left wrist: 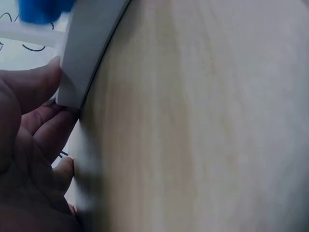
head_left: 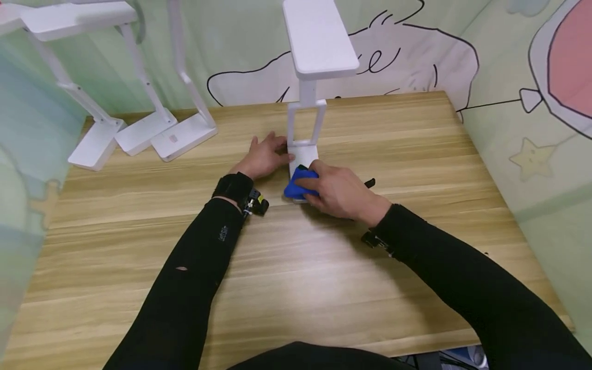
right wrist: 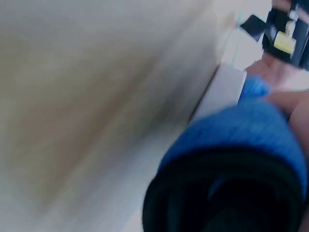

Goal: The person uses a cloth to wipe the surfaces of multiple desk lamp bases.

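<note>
A white folding desk lamp [head_left: 302, 153] stands on the wooden table, its flat head raised. At the rear of its base, my left hand [head_left: 263, 156] grips the edge; in the left wrist view the thumb lies along the base [left wrist: 87, 58] and the fingers curl at its end corner. My right hand [head_left: 344, 191] holds a blue fuzzy cleaning pad [head_left: 296, 186] with black edging, pressed over the front part of the lamp base. In the right wrist view, the blue pad [right wrist: 241, 128] fills the foreground and hides much of the base.
Several more white folding lamps [head_left: 185, 136] stand at the back left of the table [head_left: 277, 288]. A black stick-like end [head_left: 370, 183] shows behind my right wrist. Printed walls [head_left: 250, 51] border the table's back and sides. Cables [head_left: 455, 359] lie below the front edge.
</note>
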`<action>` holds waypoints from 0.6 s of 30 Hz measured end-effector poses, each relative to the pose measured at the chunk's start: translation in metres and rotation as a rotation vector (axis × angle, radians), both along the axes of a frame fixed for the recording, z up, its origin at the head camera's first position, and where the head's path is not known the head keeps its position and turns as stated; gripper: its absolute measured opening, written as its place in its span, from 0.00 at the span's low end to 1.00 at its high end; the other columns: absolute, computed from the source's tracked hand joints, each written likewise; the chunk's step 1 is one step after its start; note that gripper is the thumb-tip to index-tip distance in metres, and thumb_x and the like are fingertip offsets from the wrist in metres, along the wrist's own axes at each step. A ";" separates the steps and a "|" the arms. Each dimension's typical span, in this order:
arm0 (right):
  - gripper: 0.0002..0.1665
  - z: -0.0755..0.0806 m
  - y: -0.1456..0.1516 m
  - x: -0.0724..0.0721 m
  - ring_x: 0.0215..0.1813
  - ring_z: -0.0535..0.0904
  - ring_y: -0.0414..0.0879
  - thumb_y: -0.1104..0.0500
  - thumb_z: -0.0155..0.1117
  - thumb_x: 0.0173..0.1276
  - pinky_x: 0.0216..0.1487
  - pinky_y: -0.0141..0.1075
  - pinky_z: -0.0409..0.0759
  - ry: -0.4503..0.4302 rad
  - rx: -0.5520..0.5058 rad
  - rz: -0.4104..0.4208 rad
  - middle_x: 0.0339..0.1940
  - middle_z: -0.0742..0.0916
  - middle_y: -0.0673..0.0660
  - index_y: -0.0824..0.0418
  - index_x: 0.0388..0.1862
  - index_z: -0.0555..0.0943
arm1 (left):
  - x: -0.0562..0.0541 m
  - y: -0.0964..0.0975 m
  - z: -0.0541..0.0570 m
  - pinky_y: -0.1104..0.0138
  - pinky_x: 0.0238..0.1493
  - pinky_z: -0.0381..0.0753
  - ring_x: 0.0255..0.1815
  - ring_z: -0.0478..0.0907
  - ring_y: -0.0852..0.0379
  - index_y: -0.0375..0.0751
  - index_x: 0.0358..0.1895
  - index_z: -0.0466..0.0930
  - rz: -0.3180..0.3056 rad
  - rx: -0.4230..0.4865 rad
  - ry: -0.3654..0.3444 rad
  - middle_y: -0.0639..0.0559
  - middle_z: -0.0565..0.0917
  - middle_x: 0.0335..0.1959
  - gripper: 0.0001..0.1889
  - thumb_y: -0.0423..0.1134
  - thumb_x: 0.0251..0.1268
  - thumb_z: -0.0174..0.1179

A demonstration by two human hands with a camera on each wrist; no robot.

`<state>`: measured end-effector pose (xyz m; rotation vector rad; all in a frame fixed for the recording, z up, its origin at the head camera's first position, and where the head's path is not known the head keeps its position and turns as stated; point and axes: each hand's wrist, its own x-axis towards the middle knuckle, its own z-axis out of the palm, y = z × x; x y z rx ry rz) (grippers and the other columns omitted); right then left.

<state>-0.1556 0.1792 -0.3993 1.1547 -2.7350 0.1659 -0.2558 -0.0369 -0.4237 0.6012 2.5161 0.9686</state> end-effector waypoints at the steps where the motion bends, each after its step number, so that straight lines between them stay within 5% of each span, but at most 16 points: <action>1: 0.20 0.000 0.002 0.001 0.36 0.80 0.49 0.49 0.64 0.69 0.31 0.42 0.83 -0.011 0.000 0.010 0.44 0.82 0.62 0.53 0.56 0.84 | 0.000 0.000 0.000 0.47 0.80 0.21 0.85 0.37 0.47 0.47 0.72 0.67 0.001 0.002 -0.004 0.49 0.71 0.73 0.29 0.52 0.72 0.57; 8: 0.21 -0.003 -0.003 -0.017 0.35 0.80 0.50 0.50 0.62 0.71 0.29 0.44 0.83 -0.001 -0.007 -0.239 0.43 0.82 0.64 0.55 0.59 0.83 | -0.001 0.001 -0.003 0.47 0.80 0.22 0.85 0.38 0.47 0.48 0.74 0.66 -0.001 -0.016 0.010 0.50 0.71 0.73 0.30 0.54 0.72 0.55; 14: 0.23 -0.009 -0.006 0.029 0.34 0.77 0.47 0.47 0.62 0.69 0.29 0.40 0.80 0.070 -0.002 -0.029 0.42 0.82 0.60 0.53 0.60 0.82 | -0.002 0.001 -0.003 0.48 0.80 0.21 0.85 0.37 0.48 0.47 0.74 0.65 0.006 -0.006 -0.014 0.51 0.71 0.74 0.32 0.54 0.72 0.56; 18: 0.22 -0.010 0.004 0.044 0.30 0.74 0.46 0.44 0.64 0.69 0.25 0.38 0.75 0.092 0.028 0.007 0.39 0.81 0.58 0.52 0.56 0.83 | -0.001 0.000 -0.001 0.49 0.80 0.20 0.85 0.36 0.49 0.47 0.75 0.63 0.021 -0.004 -0.035 0.52 0.70 0.74 0.33 0.54 0.72 0.56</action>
